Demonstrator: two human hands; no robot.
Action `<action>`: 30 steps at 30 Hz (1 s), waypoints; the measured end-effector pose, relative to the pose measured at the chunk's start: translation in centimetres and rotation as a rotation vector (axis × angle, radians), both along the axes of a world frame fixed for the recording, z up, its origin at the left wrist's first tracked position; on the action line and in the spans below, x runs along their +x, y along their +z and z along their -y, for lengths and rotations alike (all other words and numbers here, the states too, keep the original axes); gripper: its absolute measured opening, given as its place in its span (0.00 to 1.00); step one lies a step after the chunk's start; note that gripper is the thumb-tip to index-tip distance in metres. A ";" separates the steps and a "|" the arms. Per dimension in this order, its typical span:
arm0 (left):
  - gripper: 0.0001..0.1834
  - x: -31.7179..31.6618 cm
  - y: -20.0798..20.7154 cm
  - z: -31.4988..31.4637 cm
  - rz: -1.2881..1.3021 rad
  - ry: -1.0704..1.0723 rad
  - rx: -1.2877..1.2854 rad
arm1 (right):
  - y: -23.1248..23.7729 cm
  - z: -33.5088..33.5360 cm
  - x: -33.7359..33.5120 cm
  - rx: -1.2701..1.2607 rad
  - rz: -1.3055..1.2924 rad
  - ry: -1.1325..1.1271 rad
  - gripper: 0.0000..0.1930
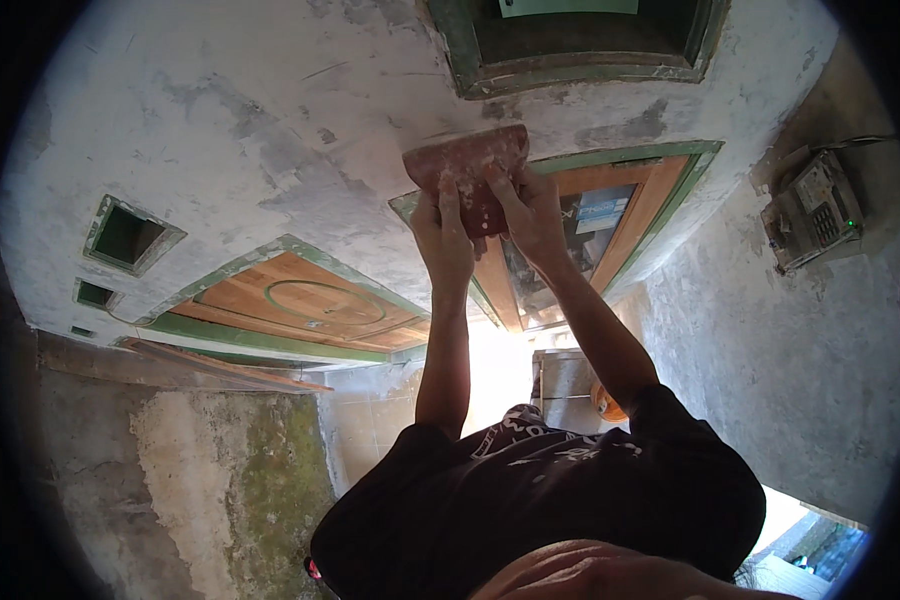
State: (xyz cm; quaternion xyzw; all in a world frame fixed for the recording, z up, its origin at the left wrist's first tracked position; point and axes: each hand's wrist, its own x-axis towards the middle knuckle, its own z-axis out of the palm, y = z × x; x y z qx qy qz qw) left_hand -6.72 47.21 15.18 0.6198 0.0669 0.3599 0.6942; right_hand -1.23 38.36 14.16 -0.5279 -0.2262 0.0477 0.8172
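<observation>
Both my arms reach out to a rough white plastered wall (pixel 270 120). My left hand (pixel 442 238) and my right hand (pixel 532 212) together press a reddish-brown abrasive sheet (pixel 465 160) flat against the plaster, just above the corner of a green door frame. Left-hand fingers lie on the sheet's lower left part, and right-hand fingers grip its lower right part. The sheet is dusted with white powder. My black shirt (pixel 540 500) fills the lower middle of the view.
A green-framed wooden door (pixel 300 300) is at the left and another green-framed door (pixel 620 210) sits behind my right hand. A green-framed recess (pixel 580 40) is at the top, small niches (pixel 125 235) at the left. A grey meter box (pixel 815 210) hangs on the right wall. A mossy wall (pixel 270 470) is lower left.
</observation>
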 end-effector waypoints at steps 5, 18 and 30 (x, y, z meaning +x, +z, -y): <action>0.18 -0.2 -0.4 0.3 -0.135 -0.148 0.218 | 0.0 3.2 0.0 -0.122 0.074 0.043 0.09; 0.22 0.0 2.7 2.1 0.069 -0.523 0.159 | 6.8 7.5 -0.7 0.039 0.083 0.015 0.09; 0.20 0.0 3.5 3.4 0.112 -0.484 -0.009 | 7.9 7.9 0.1 -0.066 0.105 0.044 0.09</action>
